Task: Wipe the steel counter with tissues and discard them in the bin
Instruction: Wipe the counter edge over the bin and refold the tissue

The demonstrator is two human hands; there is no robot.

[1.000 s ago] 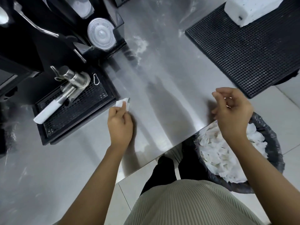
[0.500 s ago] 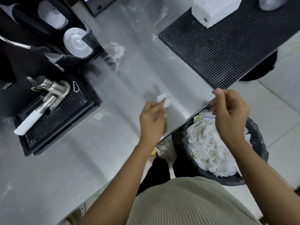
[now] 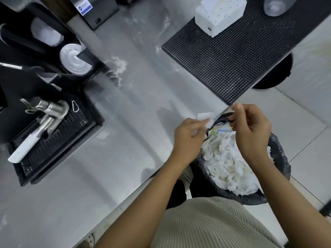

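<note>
**Tissue reaches the counter's near edge, above the bin**

The left hand (image 3: 188,135) pinches a small white tissue (image 3: 206,116) between thumb and fingertips. A second ago that hand was well along the steel counter (image 3: 143,158), just beside the black drip tray (image 3: 59,140) near the left edge. Half a second ago it was midway across the surface, short of the near edge. Now it has come to the near edge itself, and the tissue hangs partly past it, over the rim of the bin (image 3: 281,158) that stands on the floor below.

The right hand (image 3: 250,129) has barely moved through all three moments. It hovers above the bin at the same near edge, fingers curled and thumb close to the forefinger. I cannot tell whether anything is caught between them. The two hands, well apart a second ago, are now near each other, with the tissue between them.

The bin, lined in black, is heaped with used tissues (image 3: 227,163).

White smears (image 3: 118,67) lie on the steel toward the far edge, near a stack of clear lids (image 3: 74,59). A steel tool (image 3: 50,111) with a white handle rests on the drip tray. At the far right corner a black rubber mat (image 3: 232,59) carries a white tissue pack (image 3: 220,15).
</note>
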